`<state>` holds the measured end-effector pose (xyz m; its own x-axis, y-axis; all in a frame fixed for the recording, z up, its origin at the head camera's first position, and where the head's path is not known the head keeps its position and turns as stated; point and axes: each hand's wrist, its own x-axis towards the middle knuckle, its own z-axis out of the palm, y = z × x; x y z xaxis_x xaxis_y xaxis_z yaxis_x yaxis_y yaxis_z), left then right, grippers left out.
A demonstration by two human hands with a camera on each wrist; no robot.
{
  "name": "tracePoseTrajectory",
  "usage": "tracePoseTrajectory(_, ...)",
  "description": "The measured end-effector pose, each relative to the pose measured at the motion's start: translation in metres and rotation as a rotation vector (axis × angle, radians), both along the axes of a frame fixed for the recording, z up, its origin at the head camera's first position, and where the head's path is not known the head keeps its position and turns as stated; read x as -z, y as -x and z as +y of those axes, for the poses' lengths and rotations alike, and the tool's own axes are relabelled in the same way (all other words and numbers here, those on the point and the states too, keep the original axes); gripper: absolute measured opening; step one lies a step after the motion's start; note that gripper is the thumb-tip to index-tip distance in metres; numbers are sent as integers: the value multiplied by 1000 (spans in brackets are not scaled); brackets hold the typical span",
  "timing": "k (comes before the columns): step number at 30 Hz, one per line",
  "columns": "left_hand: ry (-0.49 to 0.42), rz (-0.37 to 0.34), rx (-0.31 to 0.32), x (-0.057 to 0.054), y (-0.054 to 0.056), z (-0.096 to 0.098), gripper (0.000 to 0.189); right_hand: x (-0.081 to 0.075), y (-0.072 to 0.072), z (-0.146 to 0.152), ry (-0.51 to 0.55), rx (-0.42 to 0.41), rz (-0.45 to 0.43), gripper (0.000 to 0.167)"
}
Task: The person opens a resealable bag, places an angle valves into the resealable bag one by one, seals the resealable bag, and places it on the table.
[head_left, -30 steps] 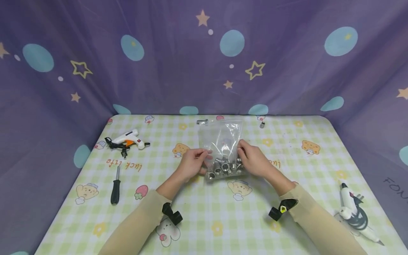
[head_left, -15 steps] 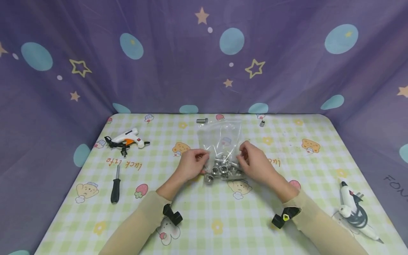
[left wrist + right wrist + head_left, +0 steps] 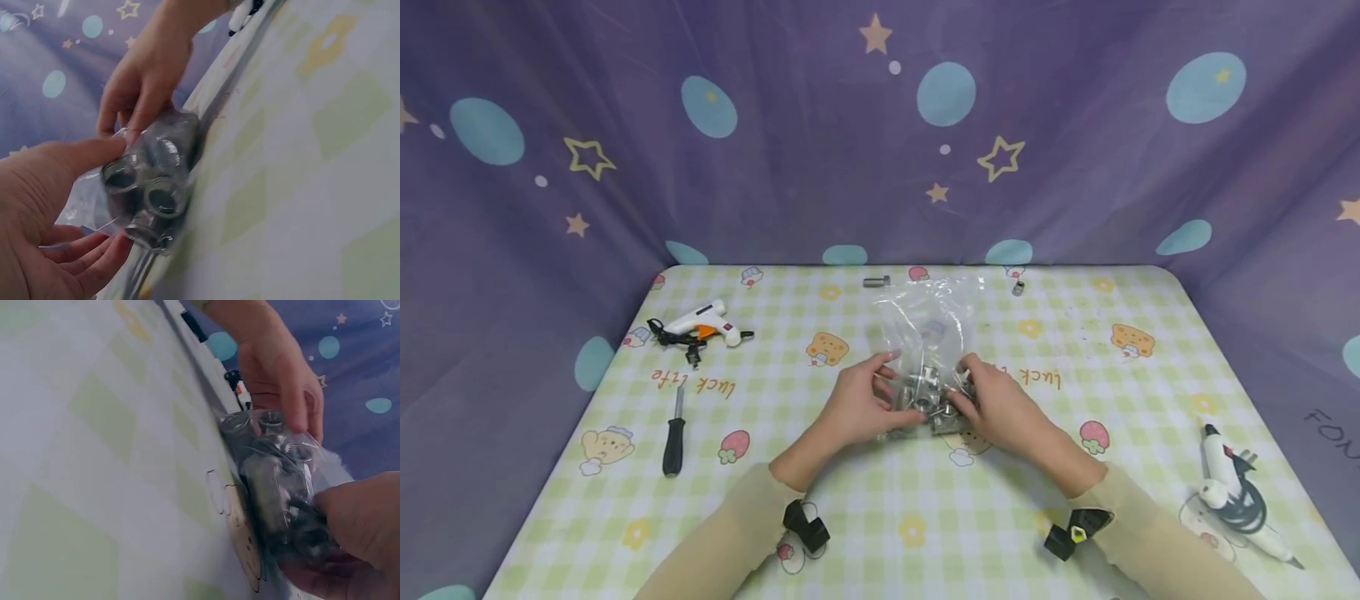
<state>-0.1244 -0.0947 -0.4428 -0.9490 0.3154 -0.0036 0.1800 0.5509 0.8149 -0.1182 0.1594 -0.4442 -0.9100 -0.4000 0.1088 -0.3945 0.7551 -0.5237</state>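
Observation:
A clear plastic zip bag (image 3: 925, 321) lies mid-table, its empty upper part spread toward the back. Shiny metal fittings (image 3: 929, 398), several of them round and hollow with threads, are bunched at its near end. My left hand (image 3: 861, 404) grips the bag's left side, thumb over the front and fingers around the edge. On the opposite side my right hand (image 3: 1000, 406) grips it, thumb pressing on the fittings. Both wrist views show the bag (image 3: 150, 181) squeezed between the two hands; in the right wrist view the fittings (image 3: 269, 487) show threaded ends through the plastic.
Behind the bag lie a bolt (image 3: 876, 282) and a small metal piece (image 3: 1018, 288). To the left are a white glue gun (image 3: 707, 323) with an orange trigger and a black-handled screwdriver (image 3: 674, 437). A white corded tool (image 3: 1236, 496) lies at the right. A purple curtain (image 3: 775, 183) hangs behind.
Both hands have closed in on the bag's lower part, the left thumb now across its front. The fittings are bunched closer together, and the bag's upper part has crumpled and shifted slightly right.

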Motion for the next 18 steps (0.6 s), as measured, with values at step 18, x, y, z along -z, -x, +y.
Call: tracePoseTrajectory(18,144,204,-19,-1,21,2,71,1,22,19,6,140,115,18)
